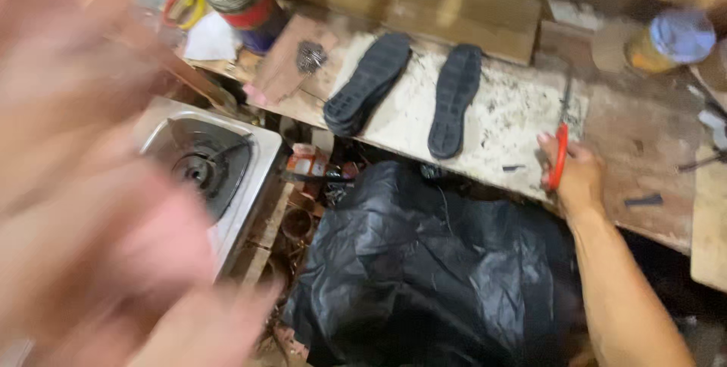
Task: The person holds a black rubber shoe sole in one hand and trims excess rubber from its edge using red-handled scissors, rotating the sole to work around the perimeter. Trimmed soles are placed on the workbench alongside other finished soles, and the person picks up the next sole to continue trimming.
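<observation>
Red-handled scissors (560, 151) sit clasped in the right hand (577, 178); the left hand (91, 185) is a blur, perhaps spread, grip unreadable.

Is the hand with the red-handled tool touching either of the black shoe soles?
No: the right hand grips the red-handled tool, apart from both shoe soles.
</observation>
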A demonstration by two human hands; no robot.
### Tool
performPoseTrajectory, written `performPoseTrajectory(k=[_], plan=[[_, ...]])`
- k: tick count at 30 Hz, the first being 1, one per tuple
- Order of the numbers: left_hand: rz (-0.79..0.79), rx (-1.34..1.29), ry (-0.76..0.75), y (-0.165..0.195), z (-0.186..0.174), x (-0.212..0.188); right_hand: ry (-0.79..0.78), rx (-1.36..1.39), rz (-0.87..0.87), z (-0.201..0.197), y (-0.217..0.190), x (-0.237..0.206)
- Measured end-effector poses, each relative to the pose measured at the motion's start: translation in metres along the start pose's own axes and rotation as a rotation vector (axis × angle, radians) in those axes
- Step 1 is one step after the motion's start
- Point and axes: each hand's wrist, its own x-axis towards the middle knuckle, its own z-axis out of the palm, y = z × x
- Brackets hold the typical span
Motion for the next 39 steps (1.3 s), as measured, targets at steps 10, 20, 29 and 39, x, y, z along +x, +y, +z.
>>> performPoseTrajectory(k=[10, 20, 29, 39], plan=[[-0.49, 0.561, -0.402, -0.223, 0.11, -0.106, 0.017, 0.082, -0.261, 0.001, 0.008, -0.015], [-0.719, 0.673, -0.633, -0.267, 0.13, -0.094, 0.052, 0.037, -0.232, 0.002, 0.008, -0.018], [-1.23, -0.893, 0.076, -0.187, 0.107, -0.156, 0.088, -0.009, -0.254, 0.001, 0.017, -0.013], [-1.229, -0.952, 0.03, -0.094, 0.163, -0.239, 0.072, -0.47, -0.12, -0.007, 0.024, -0.035]])
